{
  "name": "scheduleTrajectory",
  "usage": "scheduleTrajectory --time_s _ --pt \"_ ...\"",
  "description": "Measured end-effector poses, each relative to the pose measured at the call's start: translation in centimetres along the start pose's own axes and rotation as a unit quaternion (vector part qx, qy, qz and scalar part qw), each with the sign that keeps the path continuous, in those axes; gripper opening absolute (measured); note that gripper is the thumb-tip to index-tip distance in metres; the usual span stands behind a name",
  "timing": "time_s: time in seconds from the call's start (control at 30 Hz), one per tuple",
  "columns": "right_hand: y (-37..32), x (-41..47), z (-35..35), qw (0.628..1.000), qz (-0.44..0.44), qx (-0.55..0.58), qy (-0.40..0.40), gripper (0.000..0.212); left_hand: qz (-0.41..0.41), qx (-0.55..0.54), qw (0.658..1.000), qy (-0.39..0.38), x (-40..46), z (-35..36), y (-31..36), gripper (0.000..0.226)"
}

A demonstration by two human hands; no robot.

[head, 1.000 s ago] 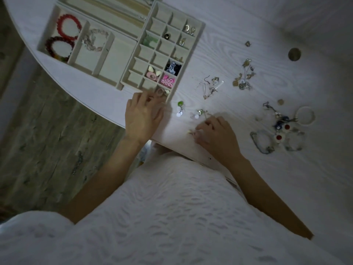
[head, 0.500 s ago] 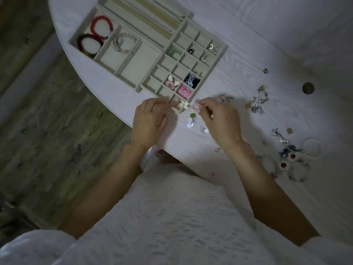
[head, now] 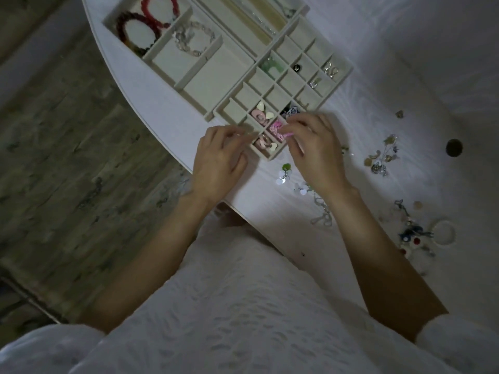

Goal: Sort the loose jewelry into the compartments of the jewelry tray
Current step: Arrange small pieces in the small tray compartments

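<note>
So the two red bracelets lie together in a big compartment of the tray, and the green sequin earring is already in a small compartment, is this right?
Not quite. The two red bracelets do lie together in a big compartment of the tray, but the green sequin earring is not in any compartment. The head view shows it on the table, just outside the tray's near corner, between the two hands.
</note>
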State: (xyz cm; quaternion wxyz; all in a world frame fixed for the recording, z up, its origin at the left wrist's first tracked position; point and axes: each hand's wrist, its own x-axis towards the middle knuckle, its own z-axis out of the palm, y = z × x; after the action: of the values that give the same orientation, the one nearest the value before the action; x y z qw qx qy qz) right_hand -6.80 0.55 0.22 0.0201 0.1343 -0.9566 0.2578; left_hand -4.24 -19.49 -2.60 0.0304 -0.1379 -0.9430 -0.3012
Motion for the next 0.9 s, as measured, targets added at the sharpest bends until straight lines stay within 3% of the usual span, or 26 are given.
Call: scheduleTrajectory --time_s 0.43,0.57,0.7,0.9 --pt "-1.7 0.1 2.2 0.997 0.066 -0.021 -0.025 0.014 -0.009 0.029 0.999 -0.044 2.7 0.5 0.1 0.027" --pt "-1.7 0.6 2.4 0.998 0.066 -0.002 -0.021 0.011 -0.031 0.014 0.998 -0.046 2.6 0.7 -0.1 0.026" --pt "-1.5 0.5 2.3 0.989 0.125 0.072 -0.034 0.009 -0.055 0.007 0.998 -0.032 2.1 1.0 1.4 0.027" --pt "-1.3 0.6 2.3 0.988 0.135 0.071 -0.028 0.012 -0.134 0.068 0.989 -0.003 2.1 1.5 3.2 0.025"
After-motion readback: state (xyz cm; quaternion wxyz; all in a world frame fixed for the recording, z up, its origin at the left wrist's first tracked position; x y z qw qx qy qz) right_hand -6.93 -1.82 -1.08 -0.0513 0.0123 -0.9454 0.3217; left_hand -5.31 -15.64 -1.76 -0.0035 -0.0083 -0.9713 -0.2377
